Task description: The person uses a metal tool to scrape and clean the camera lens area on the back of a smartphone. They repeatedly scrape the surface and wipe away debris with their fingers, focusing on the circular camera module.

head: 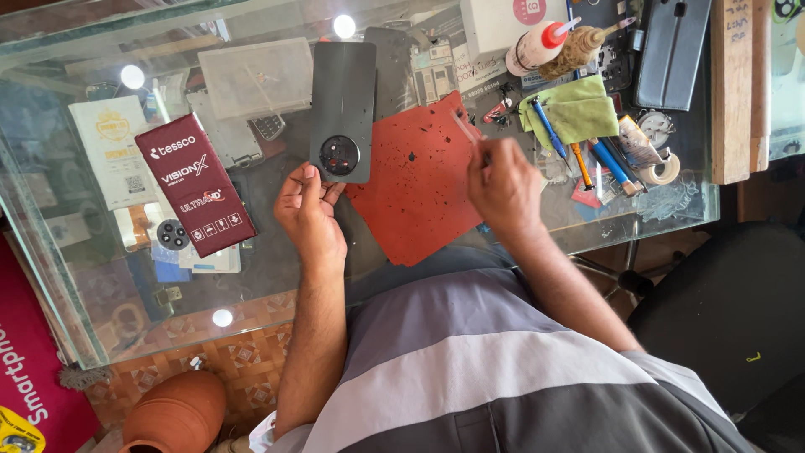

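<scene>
A glass counter (101, 319) is seen from above. The left hand (309, 214) is closed on the near end of a dark phone back panel (342, 101), its fingers (312, 180) just below the round camera ring. The right hand (501, 186) is pinched narrow around a thin pale strip (463, 127) that is raised over a red mat (419, 180). Between the two sets of fingers the mat lies mostly bare, its near edge close to the counter rim. Left of the left fingers lies a maroon box (194, 184); right of the right fingers, a green cloth (574, 111) and screwdrivers (553, 134) crowd the space.
</scene>
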